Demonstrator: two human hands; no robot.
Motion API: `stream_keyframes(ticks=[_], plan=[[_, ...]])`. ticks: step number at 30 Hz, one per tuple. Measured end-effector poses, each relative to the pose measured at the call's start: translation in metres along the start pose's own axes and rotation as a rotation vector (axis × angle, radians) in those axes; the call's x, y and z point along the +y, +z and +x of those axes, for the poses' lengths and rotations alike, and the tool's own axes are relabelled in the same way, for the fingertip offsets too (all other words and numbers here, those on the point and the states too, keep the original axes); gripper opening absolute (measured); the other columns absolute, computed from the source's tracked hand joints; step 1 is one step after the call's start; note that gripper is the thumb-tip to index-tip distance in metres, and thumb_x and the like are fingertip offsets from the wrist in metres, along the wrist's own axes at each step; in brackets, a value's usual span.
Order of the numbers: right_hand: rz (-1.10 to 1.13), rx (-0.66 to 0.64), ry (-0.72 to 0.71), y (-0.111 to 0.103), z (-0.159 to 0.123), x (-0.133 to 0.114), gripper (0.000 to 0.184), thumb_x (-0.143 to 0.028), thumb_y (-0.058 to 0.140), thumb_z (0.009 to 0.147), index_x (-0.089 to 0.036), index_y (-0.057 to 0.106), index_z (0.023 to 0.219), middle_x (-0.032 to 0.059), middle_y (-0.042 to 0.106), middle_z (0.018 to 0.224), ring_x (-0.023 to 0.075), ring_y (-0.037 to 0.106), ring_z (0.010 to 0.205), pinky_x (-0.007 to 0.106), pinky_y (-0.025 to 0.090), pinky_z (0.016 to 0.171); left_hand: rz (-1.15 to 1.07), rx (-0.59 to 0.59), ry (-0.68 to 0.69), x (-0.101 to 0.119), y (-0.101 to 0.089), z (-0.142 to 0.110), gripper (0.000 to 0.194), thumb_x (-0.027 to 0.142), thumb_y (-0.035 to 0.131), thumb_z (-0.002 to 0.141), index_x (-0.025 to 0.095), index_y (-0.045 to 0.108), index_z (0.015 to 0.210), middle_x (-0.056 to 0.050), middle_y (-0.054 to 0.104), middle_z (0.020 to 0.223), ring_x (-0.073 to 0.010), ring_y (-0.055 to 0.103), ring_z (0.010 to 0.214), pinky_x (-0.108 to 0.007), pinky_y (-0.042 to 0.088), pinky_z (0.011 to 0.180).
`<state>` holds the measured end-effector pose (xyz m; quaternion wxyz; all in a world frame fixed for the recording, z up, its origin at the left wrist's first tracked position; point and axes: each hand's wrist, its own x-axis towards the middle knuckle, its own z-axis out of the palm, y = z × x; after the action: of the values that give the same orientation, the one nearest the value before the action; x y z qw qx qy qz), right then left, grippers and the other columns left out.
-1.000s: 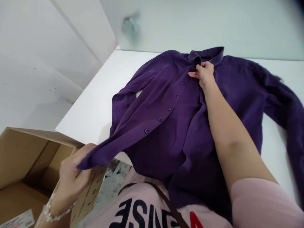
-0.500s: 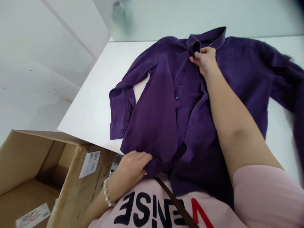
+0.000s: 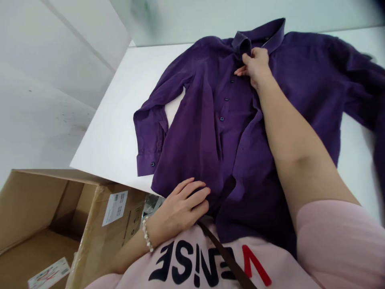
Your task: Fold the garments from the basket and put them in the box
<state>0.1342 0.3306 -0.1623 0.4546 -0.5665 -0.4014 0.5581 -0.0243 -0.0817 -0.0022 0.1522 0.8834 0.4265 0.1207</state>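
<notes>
A purple button-up shirt [image 3: 192, 132] lies face up on the white table [image 3: 111, 116], its collar [image 3: 240, 42] pointing to the far side. Part of its front is unfastened, and dark square buttons run down the placket. My right hand [image 3: 255, 66] pinches the front edge just below the collar. Near the table's front edge, my left hand [image 3: 186, 204] rests on the lower hem with its fingers stretched out. One sleeve is folded down at the left, with its cuff [image 3: 146, 164] showing a button. The right sleeve runs out of view.
An open cardboard box [image 3: 105, 241] with white labels stands at the lower left, against the table's edge. Some clear plastic [image 3: 150, 202] shows between box and table. A pale glassy panel [image 3: 192, 20] rises behind the table, and a white wall [image 3: 51, 88] is at the left.
My left hand has let its grip on the hem loosen and moved right, its fingers now laid over the cloth. My right hand stays at the collar. The view has shifted slightly.
</notes>
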Motion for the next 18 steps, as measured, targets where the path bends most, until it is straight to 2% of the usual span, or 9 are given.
stream_keyframes(ticks=[3, 6, 8, 9, 11, 13, 15, 17, 18], plan=[[0.018, -0.027, -0.007, -0.002, 0.0, 0.0, 0.022, 0.004, 0.061, 0.09, -0.011, 0.05, 0.078, -0.0101, 0.048, 0.061, 0.004, 0.056, 0.053, 0.016, 0.055, 0.056, -0.287, 0.234, -0.161, -0.001, -0.009, -0.002, 0.014, 0.014, 0.053, 0.097, 0.017, 0.064, 0.088, -0.009, 0.073, 0.1, -0.0221, 0.066, 0.103, -0.038, 0.058, 0.09], [0.005, -0.052, 0.005, -0.003, 0.0, 0.0, 0.025, 0.009, 0.063, 0.085, -0.01, 0.051, 0.074, -0.0092, 0.05, 0.062, 0.0033, 0.056, 0.056, 0.014, 0.054, 0.058, -0.501, 0.443, -0.564, -0.003, -0.018, -0.008, 0.019, 0.02, 0.052, 0.098, 0.018, 0.061, 0.081, -0.003, 0.067, 0.081, -0.0149, 0.064, 0.071, -0.026, 0.053, 0.062], [-0.012, -0.052, 0.019, -0.003, -0.002, -0.001, 0.026, 0.006, 0.063, 0.087, -0.01, 0.05, 0.071, -0.0093, 0.047, 0.06, 0.0029, 0.054, 0.054, 0.013, 0.051, 0.054, -0.486, 0.473, -0.762, -0.007, -0.018, -0.012, 0.018, 0.019, 0.053, 0.096, 0.019, 0.061, 0.08, 0.001, 0.064, 0.075, -0.0107, 0.058, 0.061, -0.02, 0.047, 0.053], [-0.017, -0.051, 0.025, -0.003, -0.004, -0.002, 0.027, 0.003, 0.063, 0.089, -0.01, 0.049, 0.07, -0.0094, 0.045, 0.059, 0.0026, 0.052, 0.052, 0.012, 0.048, 0.05, -0.45, 0.454, -0.802, -0.009, -0.016, -0.014, 0.013, 0.018, 0.057, 0.093, 0.019, 0.063, 0.082, 0.001, 0.064, 0.074, -0.0101, 0.058, 0.061, -0.019, 0.047, 0.053], [-0.008, -0.04, 0.031, -0.002, -0.006, -0.005, 0.028, -0.003, 0.06, 0.094, -0.011, 0.047, 0.071, -0.0096, 0.042, 0.057, 0.0021, 0.047, 0.048, 0.01, 0.039, 0.043, -0.396, 0.384, -0.758, -0.012, -0.01, -0.017, 0.006, 0.016, 0.063, 0.087, 0.02, 0.067, 0.089, 0.001, 0.068, 0.079, -0.0111, 0.064, 0.067, -0.019, 0.051, 0.06], [0.029, -0.008, 0.032, -0.002, -0.006, -0.011, 0.027, -0.007, 0.056, 0.099, -0.013, 0.045, 0.074, -0.0101, 0.038, 0.057, 0.0011, 0.041, 0.043, 0.009, 0.029, 0.037, -0.423, 0.261, -0.654, -0.014, -0.005, -0.022, 0.017, 0.014, 0.062, 0.087, 0.02, 0.071, 0.1, -0.002, 0.073, 0.087, -0.0136, 0.07, 0.077, -0.021, 0.056, 0.069], [0.092, 0.028, 0.052, -0.004, -0.005, -0.019, 0.026, -0.011, 0.051, 0.102, -0.015, 0.042, 0.078, -0.0105, 0.035, 0.058, 0.0008, 0.036, 0.041, 0.01, 0.021, 0.035, -0.559, 0.118, -0.574, -0.013, -0.003, -0.027, 0.02, 0.016, 0.059, 0.091, 0.02, 0.073, 0.105, -0.005, 0.076, 0.093, -0.0158, 0.072, 0.085, -0.024, 0.058, 0.076], [0.177, 0.033, 0.107, -0.008, -0.002, -0.027, 0.026, -0.015, 0.046, 0.106, -0.017, 0.039, 0.081, -0.0102, 0.036, 0.06, 0.0011, 0.037, 0.042, 0.011, 0.021, 0.036, -0.703, 0.042, -0.611, -0.011, -0.004, -0.033, 0.016, 0.021, 0.06, 0.093, 0.021, 0.074, 0.102, -0.006, 0.076, 0.093, -0.0166, 0.072, 0.084, -0.024, 0.057, 0.076], [0.224, 0.029, 0.136, -0.01, -0.001, -0.031, 0.025, -0.015, 0.043, 0.107, -0.018, 0.037, 0.083, -0.01, 0.038, 0.061, 0.0014, 0.04, 0.044, 0.01, 0.026, 0.037, -0.756, 0.044, -0.673, -0.01, -0.005, -0.036, 0.014, 0.025, 0.062, 0.092, 0.021, 0.074, 0.098, -0.005, 0.075, 0.09, -0.0163, 0.072, 0.08, -0.024, 0.056, 0.072]])
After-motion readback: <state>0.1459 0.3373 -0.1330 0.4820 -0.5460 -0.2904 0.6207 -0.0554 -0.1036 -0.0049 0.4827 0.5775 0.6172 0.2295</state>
